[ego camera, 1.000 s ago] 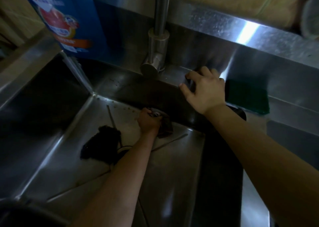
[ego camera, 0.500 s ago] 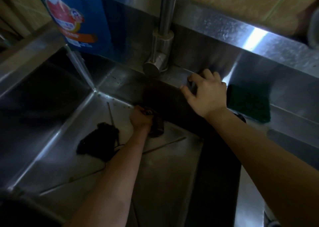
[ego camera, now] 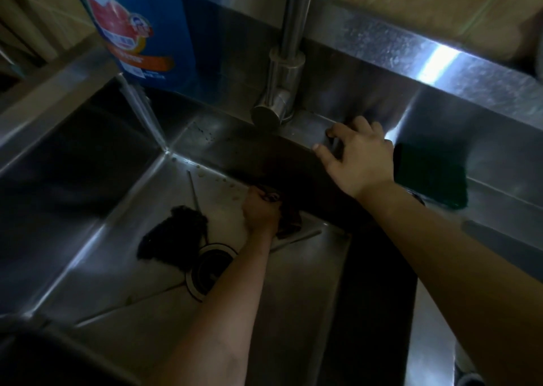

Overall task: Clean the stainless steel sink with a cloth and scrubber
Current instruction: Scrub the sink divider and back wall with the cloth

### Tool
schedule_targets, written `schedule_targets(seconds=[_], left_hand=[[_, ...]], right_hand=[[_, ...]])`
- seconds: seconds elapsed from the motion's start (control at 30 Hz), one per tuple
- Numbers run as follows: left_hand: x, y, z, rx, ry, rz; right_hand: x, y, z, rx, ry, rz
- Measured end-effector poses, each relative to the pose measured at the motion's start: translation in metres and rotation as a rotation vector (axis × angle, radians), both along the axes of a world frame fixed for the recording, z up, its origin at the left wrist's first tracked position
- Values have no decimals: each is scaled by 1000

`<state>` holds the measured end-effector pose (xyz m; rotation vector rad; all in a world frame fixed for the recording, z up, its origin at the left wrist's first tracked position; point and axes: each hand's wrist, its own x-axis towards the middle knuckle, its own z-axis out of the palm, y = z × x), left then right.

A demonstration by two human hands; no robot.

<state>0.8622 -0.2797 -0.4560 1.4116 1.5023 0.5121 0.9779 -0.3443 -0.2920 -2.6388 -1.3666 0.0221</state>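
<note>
At the far left a blue detergent bottle stands on the sink's rim, at the back corner. Below it, on the basin floor, a dark scrubber lies loose, touching the left edge of the drain. Its long axis seems to run from near-left to far-right, though the lumpy shape makes that hard to call.

Just right of it, the left hand is curled around a bunched brownish cloth and presses it to the floor where floor meets back wall. Food crumbs dot the seam to its left. The cloth is too crumpled to give any clear direction.

The tap rises from the back ledge. To its right, the right hand rests on that ledge with fingers spread, gripping nothing, apparently as a brace. A dark green scouring pad lies flat just beside it, long side running left to right.

Risks, as I judge them: wiped crumbs could be pushed into the drain, or the scrubber could get nudged over it. The bracing hand could also slip on wet steel.
</note>
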Motion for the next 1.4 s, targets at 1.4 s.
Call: schedule_targets(seconds=[1.4], left_hand=[[-32, 65, 20, 50, -49, 46]], right_hand=[[-2, 3, -1, 15, -5, -28]])
